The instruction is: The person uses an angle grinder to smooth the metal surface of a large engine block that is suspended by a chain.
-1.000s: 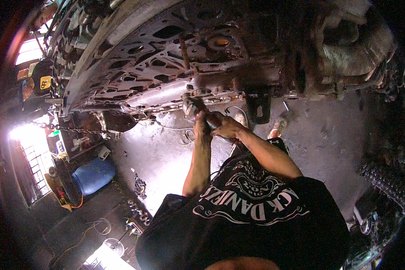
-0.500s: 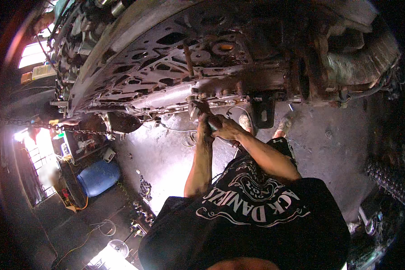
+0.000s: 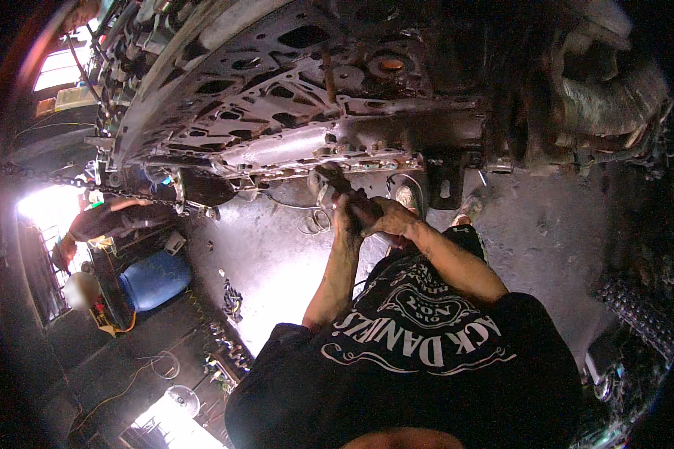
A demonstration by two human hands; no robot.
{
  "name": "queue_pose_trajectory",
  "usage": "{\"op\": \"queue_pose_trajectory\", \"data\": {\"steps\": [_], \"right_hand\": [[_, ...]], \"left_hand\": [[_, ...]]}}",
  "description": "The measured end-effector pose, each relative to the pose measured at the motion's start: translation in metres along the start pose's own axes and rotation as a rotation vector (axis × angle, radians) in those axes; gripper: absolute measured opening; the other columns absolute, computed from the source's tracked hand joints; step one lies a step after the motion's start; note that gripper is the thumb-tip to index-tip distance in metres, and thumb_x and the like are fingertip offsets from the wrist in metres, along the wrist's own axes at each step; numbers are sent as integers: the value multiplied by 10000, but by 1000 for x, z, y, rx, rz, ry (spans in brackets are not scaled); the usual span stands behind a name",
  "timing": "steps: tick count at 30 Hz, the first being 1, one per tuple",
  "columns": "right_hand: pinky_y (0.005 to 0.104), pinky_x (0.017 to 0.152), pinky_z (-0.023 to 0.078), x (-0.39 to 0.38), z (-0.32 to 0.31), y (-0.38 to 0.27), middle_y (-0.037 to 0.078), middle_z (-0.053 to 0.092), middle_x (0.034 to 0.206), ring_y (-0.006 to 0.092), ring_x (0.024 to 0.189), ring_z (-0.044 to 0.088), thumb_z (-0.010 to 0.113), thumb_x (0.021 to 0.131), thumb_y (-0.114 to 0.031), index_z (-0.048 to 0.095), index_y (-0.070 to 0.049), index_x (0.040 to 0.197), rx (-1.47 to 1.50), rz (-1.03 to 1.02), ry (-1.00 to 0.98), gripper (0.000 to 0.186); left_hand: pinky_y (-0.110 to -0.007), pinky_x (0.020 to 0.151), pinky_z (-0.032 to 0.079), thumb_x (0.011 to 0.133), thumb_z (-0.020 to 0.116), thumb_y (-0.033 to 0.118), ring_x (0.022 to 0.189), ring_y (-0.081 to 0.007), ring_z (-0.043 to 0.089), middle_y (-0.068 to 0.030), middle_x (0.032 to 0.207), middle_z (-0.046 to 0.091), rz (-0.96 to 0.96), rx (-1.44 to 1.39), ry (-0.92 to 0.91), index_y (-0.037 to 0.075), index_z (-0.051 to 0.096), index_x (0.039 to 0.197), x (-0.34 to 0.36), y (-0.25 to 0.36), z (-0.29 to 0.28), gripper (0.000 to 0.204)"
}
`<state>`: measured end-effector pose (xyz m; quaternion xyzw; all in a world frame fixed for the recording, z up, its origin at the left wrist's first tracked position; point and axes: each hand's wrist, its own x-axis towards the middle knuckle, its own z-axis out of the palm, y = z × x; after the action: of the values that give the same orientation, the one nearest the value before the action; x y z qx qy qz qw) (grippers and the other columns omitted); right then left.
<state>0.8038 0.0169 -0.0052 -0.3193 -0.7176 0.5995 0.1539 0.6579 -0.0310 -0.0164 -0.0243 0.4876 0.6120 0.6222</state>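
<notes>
My left hand [image 3: 346, 215] and my right hand [image 3: 388, 218] are closed round a dark hand-held tool [image 3: 363, 209] with a grey metal head [image 3: 323, 179], in the middle of the view. The tool's head is at the lower edge of a large, oily metal engine block [image 3: 277, 97], whose flat face has many openings and a long rail along its bottom. Whether the head touches the rail I cannot tell. A thin hose [image 3: 281, 200] runs behind the tool.
A dark bracket [image 3: 443, 179] hangs from the block above the concrete floor [image 3: 547, 247]. A chain [image 3: 82, 183] crosses the left side. Another person [image 3: 108, 224] is by the left window, near a blue drum [image 3: 153, 280]. A knobbly dark object [image 3: 636, 314] lies at right.
Another person has come into view at the left, by the window. Both my hands and the tool have shifted slightly right, still below the block.
</notes>
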Motion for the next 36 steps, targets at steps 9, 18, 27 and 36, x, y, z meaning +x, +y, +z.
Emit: {"op": "queue_pose_trajectory", "data": {"steps": [9,18,27,36], "right_hand": [[364,835,463,-8,-48,-74,142,642,970,277,894,599,679,747,-488,574,-81,1105,237,86,-43,552],[393,966,403,5,-41,-67,171,583,1177,321,1127,531,661,753,-364,509,-82,1242,192,204,39,584],[396,1058,305,26,-65,-72,180,387,1413,311,1305,369,530,796,-611,376,-34,1372,315,294,-104,829],[397,1017,349,30,-50,-59,189,478,1319,318,1228,451,511,849,-538,461,-53,1306,281,296,-30,669]], "left_hand": [[-398,827,468,791,638,403,909,-258,539,-95,961,551,-57,-17,42,43,495,1127,-13,21,37,513],[-356,688,515,778,639,327,771,-215,579,-64,850,560,65,82,19,109,524,998,12,24,35,330],[-329,626,485,769,597,269,678,-178,551,-35,753,550,31,153,-15,99,535,890,40,35,47,218],[-334,591,487,755,567,224,678,-182,550,-34,767,543,-10,127,40,126,540,918,30,30,49,193]]}}
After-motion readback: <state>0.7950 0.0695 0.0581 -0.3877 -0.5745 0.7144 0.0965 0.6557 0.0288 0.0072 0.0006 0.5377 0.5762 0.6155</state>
